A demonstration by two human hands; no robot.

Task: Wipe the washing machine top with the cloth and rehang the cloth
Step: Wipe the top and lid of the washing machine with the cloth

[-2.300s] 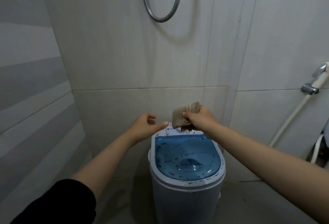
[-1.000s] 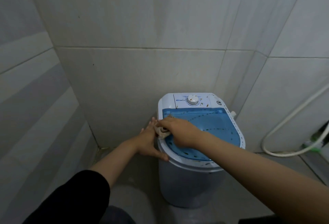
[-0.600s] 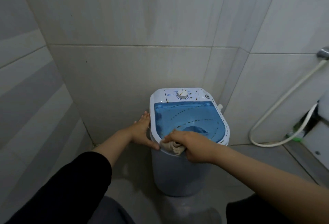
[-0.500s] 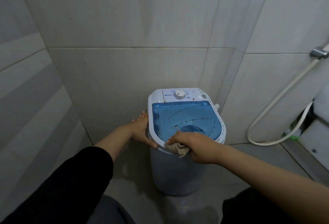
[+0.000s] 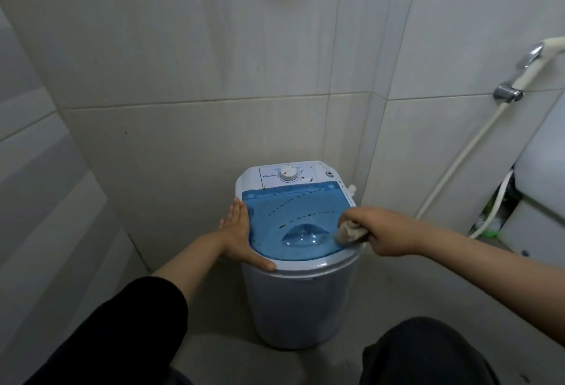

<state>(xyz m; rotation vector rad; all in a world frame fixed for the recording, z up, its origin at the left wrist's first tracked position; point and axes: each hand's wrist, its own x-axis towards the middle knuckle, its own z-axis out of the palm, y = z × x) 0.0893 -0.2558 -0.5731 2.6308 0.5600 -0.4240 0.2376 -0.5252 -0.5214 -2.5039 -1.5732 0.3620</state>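
1. The right hand [image 5: 386, 232] is closed around a bunched beige cloth [image 5: 350, 232], pressing it on the near right edge of the washer [image 5: 301, 296] top, where the blue lid [image 5: 293, 216] meets the white rim.
2. The left hand [image 5: 240, 232] lies open and flat against the left side of the rim, fingers pointing away and thumb along the near edge; it grips nothing and seems to steady the machine.
3. To wipe well from here, I would keep the cloth flat under the palm, not balled, so that more of it touches, and follow the curve of the rim in overlapping strokes.
4. The far control panel around the dial [image 5: 287, 173] shows small brown specks, so that strip probably needs a pass; work gently round the dial so as not to turn it.
5. The lid is smooth, glossy plastic with a moulded dip near its front; dirt may sit in that hollow.
6. The light, round washer could rock, so the bracing hand is worth keeping in place.
7. The room is a tiled bathroom corner: pale wall tiles behind, a sprayer hose [image 5: 458, 164] hanging on the right wall, grey floor below.
8. Where the cloth hangs is not in view.
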